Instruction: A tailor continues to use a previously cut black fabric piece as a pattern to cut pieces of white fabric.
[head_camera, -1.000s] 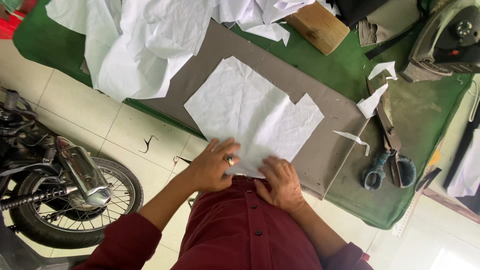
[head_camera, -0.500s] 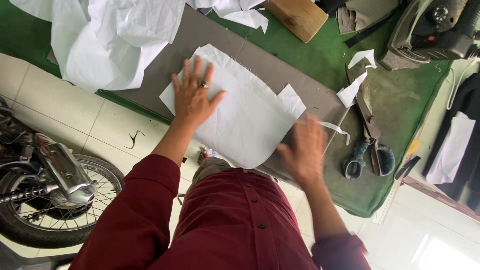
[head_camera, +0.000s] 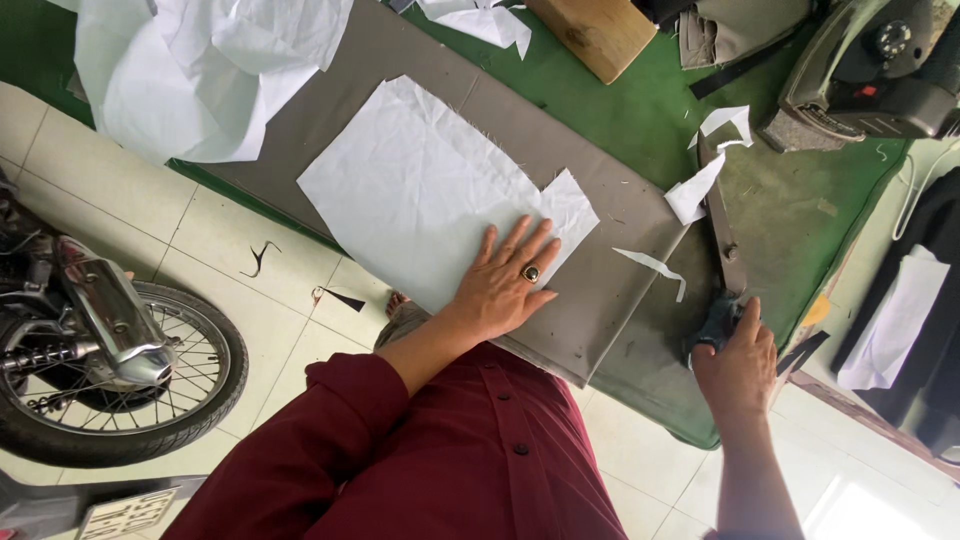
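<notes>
A white cut fabric piece (head_camera: 420, 190) lies flat on a grey-brown cloth (head_camera: 610, 300) spread over the green table (head_camera: 800, 220). My left hand (head_camera: 505, 285), wearing a ring, presses flat with fingers spread on the near right corner of the white piece. At the right, near the table's edge, my right hand (head_camera: 740, 365) is closed around the dark handles of a pair of large scissors (head_camera: 722, 250). The scissors' blades point away from me and rest on the table.
A heap of white cloth (head_camera: 200, 70) hangs over the table's far left. A wooden block (head_camera: 600, 35) and a dark iron (head_camera: 870, 70) stand at the back. White scraps (head_camera: 700, 185) lie by the scissors. A motorcycle wheel (head_camera: 110, 370) stands on the tiled floor.
My left hand slid from the middle of the white piece to its near right corner. My right hand reached right and closed on the scissors' handles.
</notes>
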